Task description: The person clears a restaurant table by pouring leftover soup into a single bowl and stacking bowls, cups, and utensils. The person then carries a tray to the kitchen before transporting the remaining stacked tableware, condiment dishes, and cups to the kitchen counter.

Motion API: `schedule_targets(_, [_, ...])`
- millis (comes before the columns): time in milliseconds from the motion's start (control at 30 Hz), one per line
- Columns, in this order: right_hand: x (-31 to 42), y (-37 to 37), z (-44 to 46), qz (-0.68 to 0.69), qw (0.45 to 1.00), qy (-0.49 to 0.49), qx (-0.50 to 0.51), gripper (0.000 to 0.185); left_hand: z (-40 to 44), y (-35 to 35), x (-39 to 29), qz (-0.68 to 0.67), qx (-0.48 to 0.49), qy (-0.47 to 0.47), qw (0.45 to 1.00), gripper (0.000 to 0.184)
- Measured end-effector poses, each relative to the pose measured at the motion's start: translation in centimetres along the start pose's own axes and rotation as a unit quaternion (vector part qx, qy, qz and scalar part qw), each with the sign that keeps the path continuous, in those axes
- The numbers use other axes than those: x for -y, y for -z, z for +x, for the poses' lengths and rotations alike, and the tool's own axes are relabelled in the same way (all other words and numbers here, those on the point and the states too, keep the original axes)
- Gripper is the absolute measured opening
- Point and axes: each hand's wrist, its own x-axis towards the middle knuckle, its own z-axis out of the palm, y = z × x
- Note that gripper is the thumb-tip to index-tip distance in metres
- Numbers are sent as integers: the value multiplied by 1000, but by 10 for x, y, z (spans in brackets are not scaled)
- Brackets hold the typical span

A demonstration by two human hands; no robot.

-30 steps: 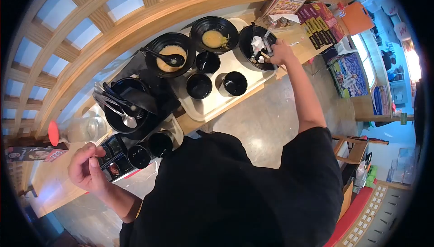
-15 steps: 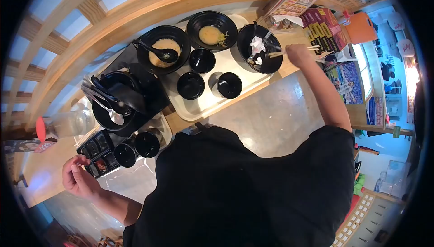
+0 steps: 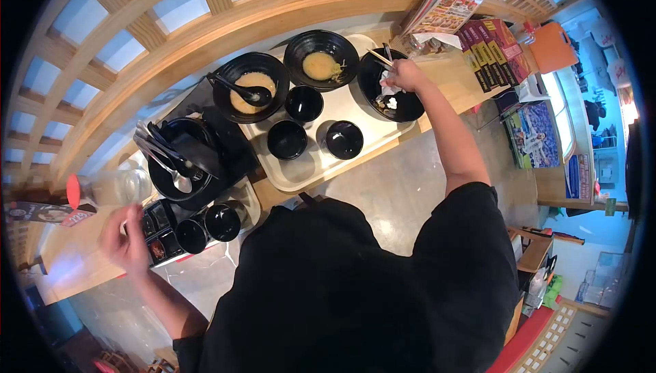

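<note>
My right hand [image 3: 408,76] is closed around wooden chopsticks [image 3: 380,57] over the black bowl [image 3: 403,108] at the right end of the light tray [image 3: 290,180]. In that bowl lie crumpled white tissue [image 3: 388,90] and small scraps. My left hand [image 3: 126,242], somewhat blurred, hovers beside a black condiment box [image 3: 158,226] with its fingers loosely bent and apart, and I see nothing in it. Two more black bowls on the tray hold leftover broth: one bowl [image 3: 220,100] with a black ladle-like spoon [image 3: 254,95], the other bowl [image 3: 301,48] with greenish shreds.
Three black cups, including a front cup [image 3: 344,139], stand on the tray. To the left, a stacked bowl [image 3: 171,185] holds several spoons, near two cups [image 3: 222,222] and a clear red-topped jug [image 3: 123,187]. Menus [image 3: 454,4] and boxes [image 3: 488,55] stand at the right.
My right hand has moved left over the right-hand bowl, and the chopsticks now point up and left. My left hand has shifted slightly right and up. The camera view has shifted slightly.
</note>
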Motion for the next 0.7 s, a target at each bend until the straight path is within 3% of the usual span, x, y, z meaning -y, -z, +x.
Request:
schedule_targets(33, [-3,-3,2,19,1000,-10,11,51,5,-6,4,136,33,-42,989,9])
schedule_targets(67, [-2,-2,3,39,999,-20,20,51,7,-10,6,137,31,-43,989,9])
schedule_targets(133, [-5,0,-4,52,998,-42,10,49,11,-18,9,235,156,-77,956,7])
schedule_targets(233, [-12,-1,-9,157,987,-20,27,45,10,-40,8,159,159,-53,973,5])
schedule_targets(333, [-8,-1,-7,41,997,-43,54,42,18,-60,1,107,175,-46,978,7])
schedule_targets(533, [-10,11,-30,42,998,-54,8,36,19,-68,-14,12,174,-8,985,10])
schedule_targets(600, [1,18,-44,151,981,-115,38,38,9,-64,-8,-4,166,14,986,10])
schedule_targets(700, [16,-6,-52,46,994,-101,21,36,-4,-56,2,-13,151,44,988,11])
